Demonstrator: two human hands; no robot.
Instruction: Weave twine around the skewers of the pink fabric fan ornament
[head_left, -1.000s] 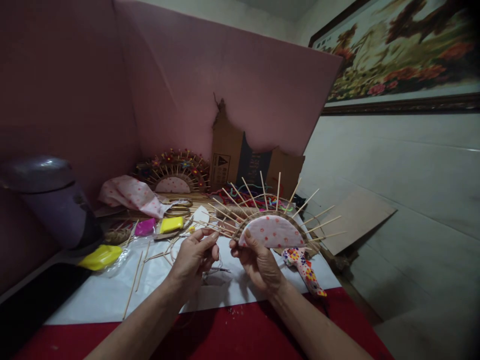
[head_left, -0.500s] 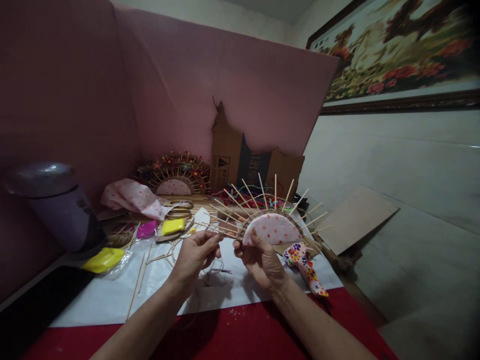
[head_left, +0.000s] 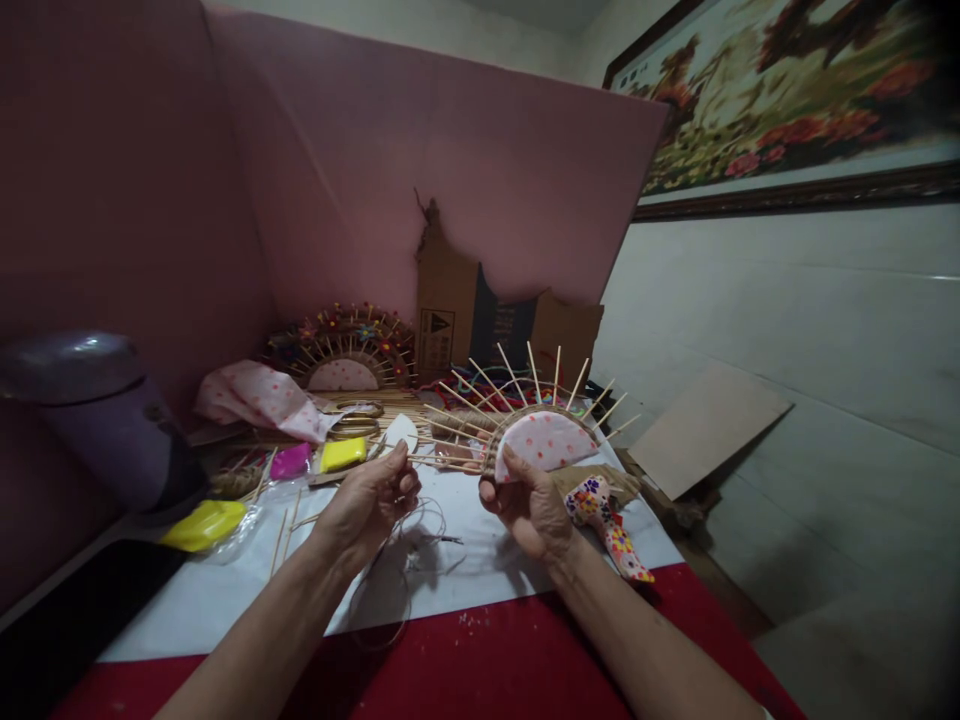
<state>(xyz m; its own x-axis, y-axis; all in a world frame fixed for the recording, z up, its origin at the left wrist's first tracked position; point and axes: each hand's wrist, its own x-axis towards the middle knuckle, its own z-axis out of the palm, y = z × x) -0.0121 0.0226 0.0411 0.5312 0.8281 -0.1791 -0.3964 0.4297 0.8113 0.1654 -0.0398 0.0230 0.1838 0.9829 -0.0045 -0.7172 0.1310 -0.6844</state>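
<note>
My right hand (head_left: 534, 508) grips the lower left corner of a half-round piece (head_left: 546, 441), with its thumb on the front. Its face is pink dotted cloth, with a woven cord rim and thin sticks fanning outward. To the left, my left hand (head_left: 369, 502) is closed in a pinch near the tips of the lowest sticks; what is between its fingers is too small to make out. Thin cord (head_left: 409, 590) hangs in loops below the hands. A flowered cloth piece (head_left: 613, 530) lies beside my right wrist.
A purple bottle (head_left: 112, 430), yellow packet (head_left: 206, 525), magenta packet (head_left: 291, 461) and loose sticks lie left. Behind are scissors (head_left: 358, 420), a finished-looking fan piece (head_left: 343, 374) and torn cardboard (head_left: 448, 290). A dark flat object (head_left: 90, 610) lies front left.
The half-round piece has turned clockwise in my right hand and shifted slightly right. My left hand has moved left and a little down, away from it.
</note>
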